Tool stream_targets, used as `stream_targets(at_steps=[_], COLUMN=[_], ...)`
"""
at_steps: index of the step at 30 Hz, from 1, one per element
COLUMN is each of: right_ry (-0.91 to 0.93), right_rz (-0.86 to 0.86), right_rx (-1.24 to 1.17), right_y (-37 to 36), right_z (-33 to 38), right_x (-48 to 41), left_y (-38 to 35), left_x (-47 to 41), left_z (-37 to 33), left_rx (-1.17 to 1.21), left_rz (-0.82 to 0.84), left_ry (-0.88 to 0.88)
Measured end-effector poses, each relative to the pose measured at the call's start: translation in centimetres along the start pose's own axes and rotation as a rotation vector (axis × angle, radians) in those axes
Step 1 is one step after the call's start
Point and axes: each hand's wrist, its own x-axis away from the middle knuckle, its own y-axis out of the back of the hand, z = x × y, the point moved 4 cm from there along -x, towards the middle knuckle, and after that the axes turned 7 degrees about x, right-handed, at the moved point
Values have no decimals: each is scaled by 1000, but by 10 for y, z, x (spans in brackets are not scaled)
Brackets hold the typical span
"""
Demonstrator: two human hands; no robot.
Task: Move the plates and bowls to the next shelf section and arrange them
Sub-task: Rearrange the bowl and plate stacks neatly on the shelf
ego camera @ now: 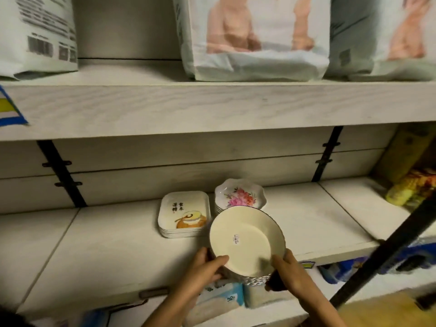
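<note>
a person holds a stack of round cream-white deep plates with both hands. the left hand grips the near left side, with the thumb on the inside of the top plate and the fingers curled under. the right hand grips the near right side in the same way. the stack sits right between the two hands, so neither hand is nearer. it tips toward the person and is at the front edge of the pale wooden shelf board, partly out over it. a small white price sticker is stuck inside the top plate.

just behind the round stack, two more stacks rest on the shelf. a stack of square white plates with an orange picture is at the back left. a stack of wavy-edged white plates with pink flowers is at the back right, and the round stack hides its front edge.

all three stacks are in the middle part of the shelf, between two black metal posts. one line in the board lies off to the left and one to the right. some yellow packs lie in the right part. the pictures do not show which side is the next part. the stack likely has to slide sideways past one of those lines, kept flat so no plate slips off.
</note>
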Motion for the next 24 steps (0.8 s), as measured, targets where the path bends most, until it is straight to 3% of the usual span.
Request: stream_targets(at_steps=[6,9,22,24], right_ry=[-108,-121,-193,-205], right_rz=[-157,-244,-104,-244], right_rx=[-18,60,182,368], right_y=[89,114,151,167], right_z=[-67,-77,-79,-62], right_x=[-56,-79,-146,-135], left_y=[-116,-138,-74,-70], left_x=[-32,-41,-65,-73], left_z=[9,7,-18,-25], left_rx=[64,65,117,156], left_rz=[124,97,-285,-322], left_ry=[19,61,64,63])
